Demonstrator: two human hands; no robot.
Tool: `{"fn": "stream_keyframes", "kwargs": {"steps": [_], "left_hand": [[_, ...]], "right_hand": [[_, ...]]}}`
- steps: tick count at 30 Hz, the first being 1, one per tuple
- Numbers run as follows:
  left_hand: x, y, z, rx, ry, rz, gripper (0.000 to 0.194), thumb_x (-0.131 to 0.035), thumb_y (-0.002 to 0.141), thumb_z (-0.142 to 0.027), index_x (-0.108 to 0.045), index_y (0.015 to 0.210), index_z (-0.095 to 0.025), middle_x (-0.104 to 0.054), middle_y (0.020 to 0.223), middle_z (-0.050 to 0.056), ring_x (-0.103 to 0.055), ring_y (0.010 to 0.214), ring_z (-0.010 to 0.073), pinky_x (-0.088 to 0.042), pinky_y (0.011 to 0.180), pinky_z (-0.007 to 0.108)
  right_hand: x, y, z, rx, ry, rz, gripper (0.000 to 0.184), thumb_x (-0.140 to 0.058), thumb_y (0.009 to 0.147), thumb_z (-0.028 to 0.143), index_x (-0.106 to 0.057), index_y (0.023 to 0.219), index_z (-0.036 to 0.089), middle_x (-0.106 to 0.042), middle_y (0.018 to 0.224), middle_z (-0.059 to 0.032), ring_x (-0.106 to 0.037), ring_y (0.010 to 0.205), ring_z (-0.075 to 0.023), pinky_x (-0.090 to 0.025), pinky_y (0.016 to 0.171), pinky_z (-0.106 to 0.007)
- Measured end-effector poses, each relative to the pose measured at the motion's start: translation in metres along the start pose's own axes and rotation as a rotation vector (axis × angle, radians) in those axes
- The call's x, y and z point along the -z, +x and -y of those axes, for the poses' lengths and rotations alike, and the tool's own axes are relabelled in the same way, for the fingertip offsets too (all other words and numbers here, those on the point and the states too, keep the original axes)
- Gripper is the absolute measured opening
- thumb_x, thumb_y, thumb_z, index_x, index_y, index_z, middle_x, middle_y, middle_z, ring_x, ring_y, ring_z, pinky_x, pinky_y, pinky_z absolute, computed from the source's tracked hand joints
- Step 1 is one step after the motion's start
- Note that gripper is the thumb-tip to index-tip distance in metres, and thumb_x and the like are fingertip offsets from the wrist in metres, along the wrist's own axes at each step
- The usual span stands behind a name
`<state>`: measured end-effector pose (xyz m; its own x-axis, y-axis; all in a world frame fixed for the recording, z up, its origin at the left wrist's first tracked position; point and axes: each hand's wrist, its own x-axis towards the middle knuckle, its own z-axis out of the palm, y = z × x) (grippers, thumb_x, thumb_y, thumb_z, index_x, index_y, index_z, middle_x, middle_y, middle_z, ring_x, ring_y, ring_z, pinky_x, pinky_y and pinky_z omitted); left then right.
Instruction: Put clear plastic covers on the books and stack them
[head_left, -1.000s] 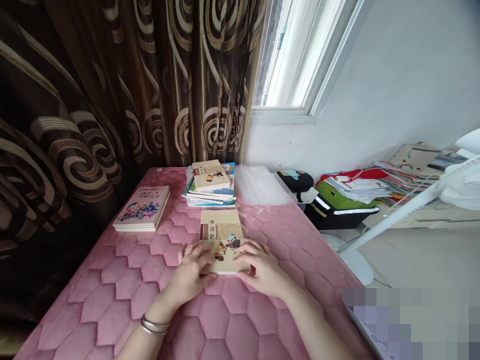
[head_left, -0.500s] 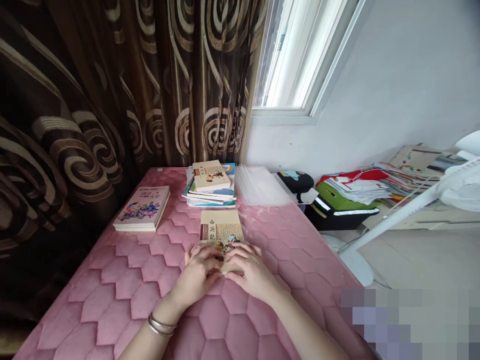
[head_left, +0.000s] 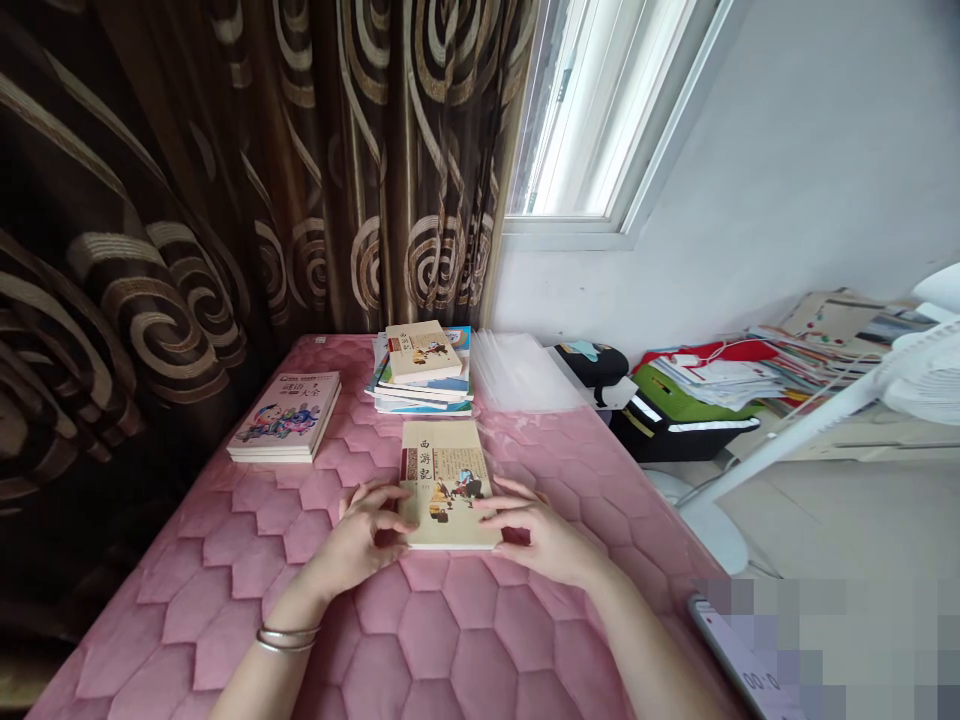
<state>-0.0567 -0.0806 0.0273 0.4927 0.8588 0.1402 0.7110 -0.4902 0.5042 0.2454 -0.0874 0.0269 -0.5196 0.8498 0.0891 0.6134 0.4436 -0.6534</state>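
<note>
A cream paperback book [head_left: 450,470] with dark Chinese characters and small painted figures on its cover lies flat in front of me. My left hand [head_left: 371,530] is at its lower left side, fingertips over the cover's edge and thumb by the near corner. On the opposite side, my right hand [head_left: 536,530] has its fingertips on the right edge, its thumb close to the lower right corner. Both hands hold the book between them, fingers curved. Glossy clear film [head_left: 517,432] shows beside the book's upper right; how far it reaches under the book I cannot tell.
Behind the book stands a book stack [head_left: 420,390]. Two pink-covered books [head_left: 285,418] lie at left on the pink quilted surface [head_left: 420,640]. Clear plastic sheets [head_left: 525,372] lie at the back right. A phone [head_left: 739,660] is at the right edge, near a white fan [head_left: 795,430].
My hands have moved apart, from over the lower part of the cover to its two side edges, uncovering the picture. The book stays in place. A phone now shows at lower right.
</note>
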Motion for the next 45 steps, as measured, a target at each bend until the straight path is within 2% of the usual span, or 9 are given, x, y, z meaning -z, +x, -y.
{"fn": "stream_keyframes", "kwargs": {"steps": [10,24,29,32,34,36,38,42,45], "left_hand": [[-0.001,0.000,0.003,-0.006,-0.037,0.009,0.028,-0.072,0.071,-0.018,-0.072,0.094,-0.034,-0.054,0.132,0.000,-0.037,0.128,0.0283,-0.019,0.107,0.054],[-0.001,0.001,0.003,0.004,-0.057,0.009,0.029,-0.073,0.070,-0.016,-0.072,0.092,-0.035,-0.054,0.131,-0.001,-0.039,0.128,0.0276,-0.021,0.107,0.052],[-0.002,0.000,0.004,0.003,-0.065,0.003,0.028,-0.072,0.069,-0.015,-0.071,0.090,-0.033,-0.054,0.130,0.000,-0.038,0.128,0.0278,-0.021,0.107,0.052],[-0.004,-0.001,0.002,-0.009,-0.056,-0.011,0.023,-0.071,0.070,-0.017,-0.069,0.088,-0.030,-0.055,0.129,0.000,-0.038,0.127,0.0274,-0.022,0.106,0.051],[-0.006,-0.001,0.000,-0.016,-0.040,-0.026,0.022,-0.073,0.069,-0.019,-0.067,0.087,-0.029,-0.055,0.127,0.001,-0.039,0.125,0.0272,-0.023,0.105,0.051],[-0.009,-0.001,-0.004,-0.015,-0.018,-0.046,0.025,-0.075,0.067,-0.020,-0.065,0.089,-0.028,-0.054,0.126,0.002,-0.040,0.124,0.0272,-0.023,0.105,0.051],[-0.012,-0.001,-0.007,-0.001,0.005,-0.059,0.031,-0.076,0.065,-0.020,-0.063,0.092,-0.027,-0.054,0.125,0.002,-0.040,0.123,0.0274,-0.024,0.104,0.052],[-0.019,0.001,-0.009,0.023,0.030,-0.075,0.038,-0.078,0.063,-0.020,-0.060,0.096,-0.026,-0.053,0.123,0.004,-0.041,0.121,0.0277,-0.023,0.105,0.053],[-0.019,0.002,-0.008,0.026,0.040,-0.073,0.040,-0.079,0.063,-0.020,-0.059,0.097,-0.026,-0.054,0.123,0.004,-0.042,0.121,0.0279,-0.022,0.105,0.054]], "right_hand": [[0.000,-0.001,-0.010,-0.017,0.052,0.042,0.027,-0.067,0.081,0.029,-0.070,0.108,0.031,-0.057,0.133,0.0000,-0.024,0.140,-0.0273,-0.026,0.112,-0.052],[0.000,-0.001,-0.013,0.035,0.079,0.040,0.029,-0.063,0.084,0.030,-0.068,0.112,0.031,-0.057,0.133,-0.0010,-0.027,0.138,-0.0269,-0.028,0.110,-0.052],[0.002,0.006,-0.008,0.028,0.023,0.026,0.019,-0.063,0.083,0.031,-0.073,0.099,0.029,-0.059,0.129,-0.0016,-0.033,0.134,-0.0263,-0.028,0.110,-0.051],[0.001,0.024,-0.004,0.001,-0.061,-0.048,0.016,-0.059,0.086,0.032,-0.072,0.078,0.025,-0.061,0.125,-0.0029,-0.037,0.131,-0.0258,-0.030,0.107,-0.050],[-0.001,0.043,-0.003,0.014,-0.139,-0.101,0.018,-0.059,0.085,0.030,-0.068,0.072,0.023,-0.061,0.124,-0.0049,-0.041,0.127,-0.0256,-0.034,0.103,-0.049],[-0.003,0.068,-0.004,0.038,-0.220,-0.131,0.012,-0.059,0.085,0.029,-0.067,0.077,0.023,-0.057,0.127,-0.0054,-0.043,0.125,-0.0250,-0.035,0.102,-0.048],[-0.005,0.093,-0.008,0.040,-0.282,-0.138,0.010,-0.060,0.084,0.029,-0.066,0.090,0.024,-0.052,0.132,-0.0053,-0.043,0.125,-0.0248,-0.034,0.103,-0.048],[-0.005,0.136,-0.019,-0.061,-0.338,-0.138,0.033,-0.063,0.082,0.041,-0.060,0.109,0.023,-0.055,0.128,-0.0080,-0.047,0.121,-0.0264,-0.034,0.102,-0.046],[-0.001,0.151,-0.025,-0.158,-0.329,-0.122,0.047,-0.065,0.077,0.050,-0.057,0.115,0.023,-0.056,0.126,-0.0092,-0.051,0.116,-0.0271,-0.039,0.097,-0.043]]}}
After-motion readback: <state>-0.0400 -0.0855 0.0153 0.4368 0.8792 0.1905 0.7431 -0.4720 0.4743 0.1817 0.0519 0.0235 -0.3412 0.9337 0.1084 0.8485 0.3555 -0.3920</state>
